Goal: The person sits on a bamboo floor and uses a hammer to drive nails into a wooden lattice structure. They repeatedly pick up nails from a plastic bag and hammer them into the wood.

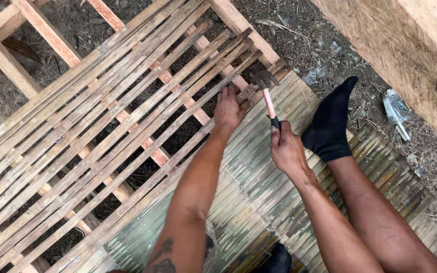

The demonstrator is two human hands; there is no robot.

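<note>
Head view: hammer [267, 93] in right hand [286, 150], left hand [228, 108] beside its head.

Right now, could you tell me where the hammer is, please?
In the head view the hammer is right of centre, gripped by the right hand, its head over the bamboo slats beside the left hand.

Left hand [228, 108] presses on loose split-bamboo slats [102, 116] lying across a timber frame [41, 30]. Right hand [287, 149], just right, grips a metal-headed, pink-handled hammer [266, 91] above nailed bamboo decking [259, 177]; black-socked foot [330, 124] further right.
</note>
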